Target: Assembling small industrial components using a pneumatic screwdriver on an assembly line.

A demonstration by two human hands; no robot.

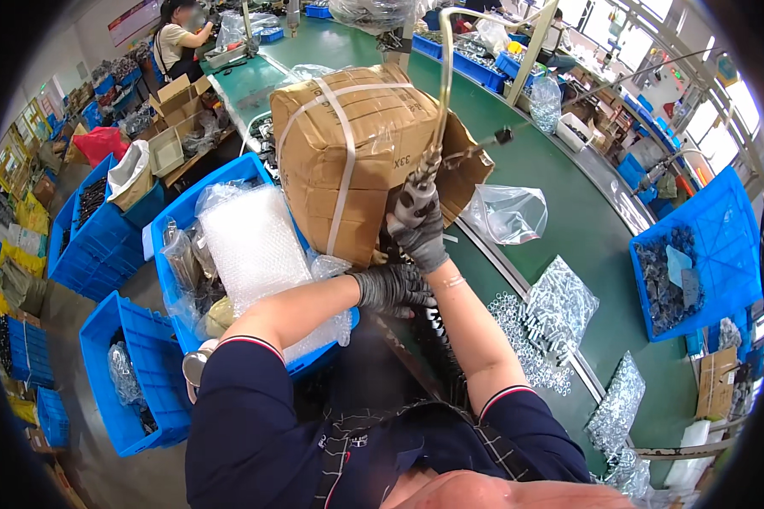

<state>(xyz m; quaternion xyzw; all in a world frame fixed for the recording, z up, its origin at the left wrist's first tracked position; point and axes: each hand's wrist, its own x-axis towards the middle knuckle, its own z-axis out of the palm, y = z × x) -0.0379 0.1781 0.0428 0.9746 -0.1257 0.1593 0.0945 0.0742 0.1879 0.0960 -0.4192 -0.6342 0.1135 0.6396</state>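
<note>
My right hand, in a grey-striped work glove, is wrapped round a silver air screwdriver attached to a pale hose from above. Just below it, my left hand wears the same kind of glove. Its fingers are curled in at the work table's near edge, and whatever they hold is hidden. In front of both hands stands a big brown cardboard box with white straps. Small metal rings are heaped right of my right forearm, beside a clear bag of silver fasteners.
A blue bin at my left holds bubble wrap and bagged parts. Another blue bin sits lower left. At the right, a tilted blue bin contains dark parts. A metal rail crosses the green table. A person works far left.
</note>
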